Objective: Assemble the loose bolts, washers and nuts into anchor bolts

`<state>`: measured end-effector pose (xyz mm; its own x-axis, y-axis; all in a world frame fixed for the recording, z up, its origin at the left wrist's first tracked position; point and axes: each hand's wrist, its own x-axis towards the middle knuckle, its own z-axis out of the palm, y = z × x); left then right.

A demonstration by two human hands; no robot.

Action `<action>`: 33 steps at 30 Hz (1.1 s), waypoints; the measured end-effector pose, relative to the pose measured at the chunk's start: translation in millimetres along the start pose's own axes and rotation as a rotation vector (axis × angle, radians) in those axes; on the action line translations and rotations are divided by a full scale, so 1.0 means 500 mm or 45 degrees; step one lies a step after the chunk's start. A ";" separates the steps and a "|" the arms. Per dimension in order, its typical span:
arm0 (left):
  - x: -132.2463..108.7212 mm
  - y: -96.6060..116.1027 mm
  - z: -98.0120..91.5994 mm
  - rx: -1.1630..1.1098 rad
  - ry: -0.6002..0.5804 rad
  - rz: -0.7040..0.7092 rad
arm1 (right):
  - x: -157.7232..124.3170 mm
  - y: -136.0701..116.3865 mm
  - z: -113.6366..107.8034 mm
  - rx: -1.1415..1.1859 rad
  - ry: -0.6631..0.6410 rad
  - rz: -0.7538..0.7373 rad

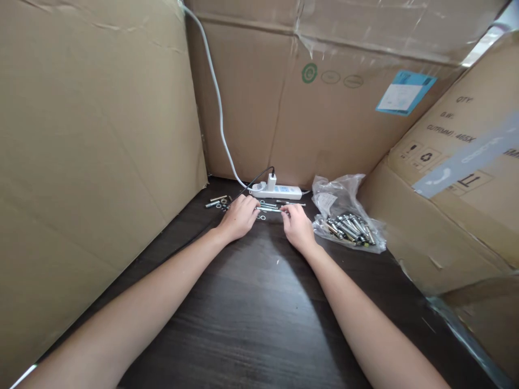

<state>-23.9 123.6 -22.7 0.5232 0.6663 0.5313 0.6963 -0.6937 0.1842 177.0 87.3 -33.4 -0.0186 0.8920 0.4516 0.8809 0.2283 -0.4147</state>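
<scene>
At the centre of the frame I see my left hand (pixel 240 216) and right hand (pixel 298 226) pinching the two ends of a long thin silver metal bolt (pixel 270 209), held level just above the dark wood-grain worktop (pixel 259 302). Small loose steel washers and sleeves (pixel 219 203) lie just left of my left hand. A clear plastic bag of silver anchor bolts (pixel 348 224) sits right of centre, a white power strip (pixel 278 190) just behind the hands, and brown cardboard boxes (pixel 93 140) wall the sides.

On the right cardboard box (pixel 454 178) we can read "QTY:", "G.W.:" and a line that starts with "CUT(MM)", and below them we see small handling signs, one with recycling arrows. The back cardboard box (pixel 324 108) has a green round sign and a blue-edged label (pixel 405 92), too small to read.
</scene>
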 end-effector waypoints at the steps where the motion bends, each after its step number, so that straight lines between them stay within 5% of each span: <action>1: 0.000 0.010 -0.003 -0.020 0.010 0.039 | -0.008 0.001 -0.004 0.106 0.021 -0.021; 4: -0.003 0.047 -0.004 -0.093 0.042 0.161 | -0.041 0.003 -0.013 0.432 0.010 -0.043; 10: -0.010 0.092 0.009 -0.346 0.027 0.256 | -0.097 0.001 -0.028 1.008 -0.198 0.244; 21: -0.002 0.093 -0.010 -0.235 -0.202 0.359 | -0.109 0.008 -0.041 0.385 -0.144 -0.130; 29: 0.011 -0.012 -0.019 0.016 -0.110 0.077 | -0.093 0.044 -0.046 0.485 -0.079 0.012; 33: 0.007 -0.019 -0.003 0.144 -0.151 0.074 | -0.089 0.049 -0.044 0.521 -0.046 0.045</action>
<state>-29.4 132.2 -21.0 0.6138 0.6581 0.4360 0.7105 -0.7013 0.0581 209.6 44.4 -46.4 -0.0147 0.9138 0.4060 0.6208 0.3266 -0.7127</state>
